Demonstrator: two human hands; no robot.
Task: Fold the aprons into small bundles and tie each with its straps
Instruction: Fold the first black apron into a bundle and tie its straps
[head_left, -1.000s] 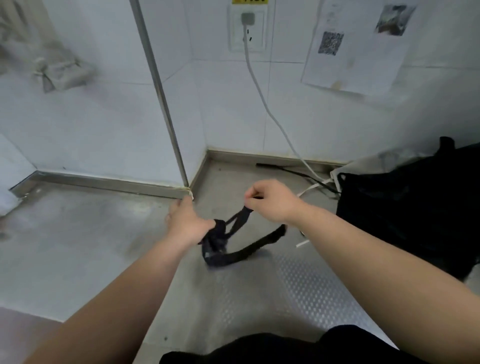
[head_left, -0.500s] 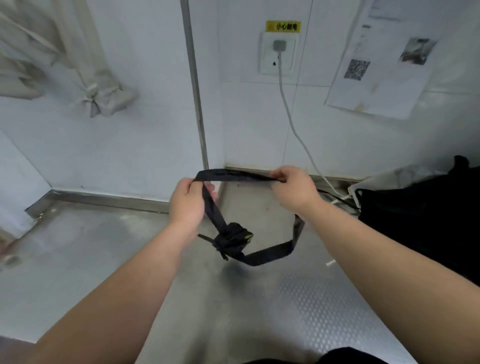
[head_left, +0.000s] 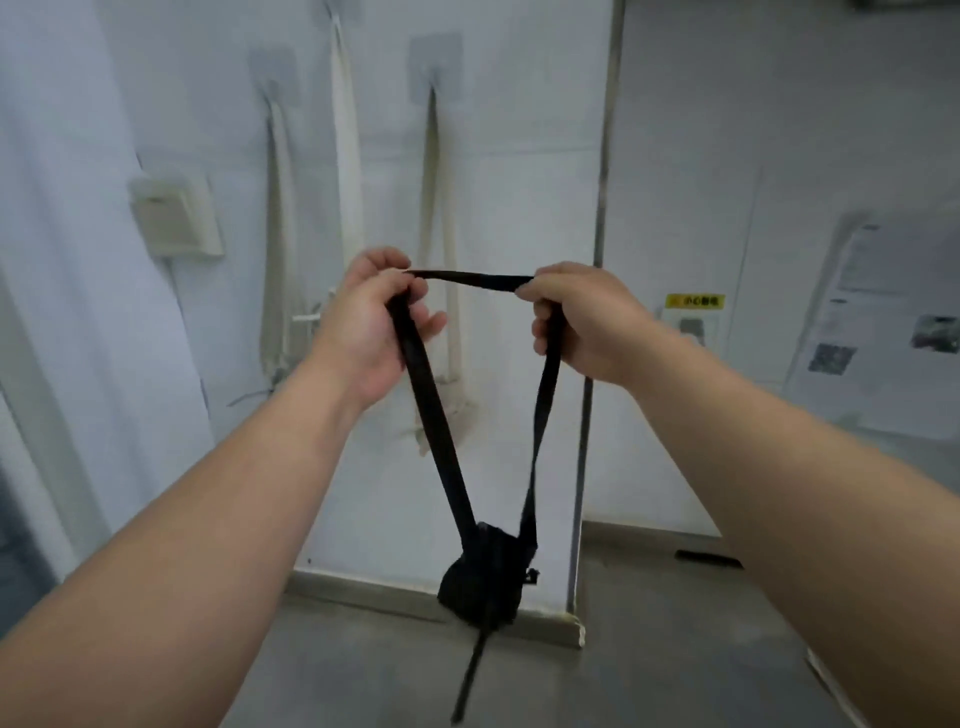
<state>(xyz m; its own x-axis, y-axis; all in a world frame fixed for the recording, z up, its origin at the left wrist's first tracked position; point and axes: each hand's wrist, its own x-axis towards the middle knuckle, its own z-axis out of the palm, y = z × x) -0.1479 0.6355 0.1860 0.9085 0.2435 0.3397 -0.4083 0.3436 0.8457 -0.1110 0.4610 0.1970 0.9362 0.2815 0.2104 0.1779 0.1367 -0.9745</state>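
Note:
A small black apron bundle (head_left: 480, 584) hangs in the air above the steel counter, tied round with its own strap. Its black strap loop (head_left: 431, 410) runs up from the bundle to both hands and stretches taut between them. My left hand (head_left: 369, 327) grips the left side of the loop, fingers curled round it. My right hand (head_left: 582, 319) grips the right side at the same height. A loose strap end (head_left: 470, 675) dangles below the bundle.
White aprons' straps (head_left: 441, 249) hang from adhesive hooks (head_left: 435, 65) on the white wall ahead. A metal pole (head_left: 597, 312) stands to the right of the hands. A socket with a yellow label (head_left: 693, 312) and taped papers (head_left: 883, 332) are on the right wall. The steel counter (head_left: 675, 649) lies below.
Both hands have risen well above the counter, lifting the bundle by its strap loop until it hangs free. The view has tilted up toward the wall hooks.

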